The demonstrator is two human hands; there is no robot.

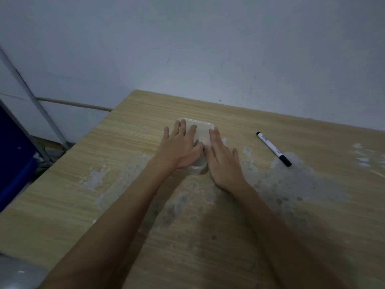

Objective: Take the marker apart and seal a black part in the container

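A clear plastic container [203,131] with its lid on stands on the wooden table [145,205], past the middle. My left hand [180,147] lies flat on the left half of the lid, fingers spread. My right hand [221,159] rests flat on the lid's right side and the table beside it. Something dark shows faintly through the lid between my thumbs; I cannot tell what it is. A white marker [273,148] with black ends lies on the table to the right, apart from both hands.
A pale wall [208,49] rises right behind the table's far edge. Worn grey patches mark the tabletop [291,184]. A blue object [14,155] and a metal frame [37,105] stand off the table's left side.
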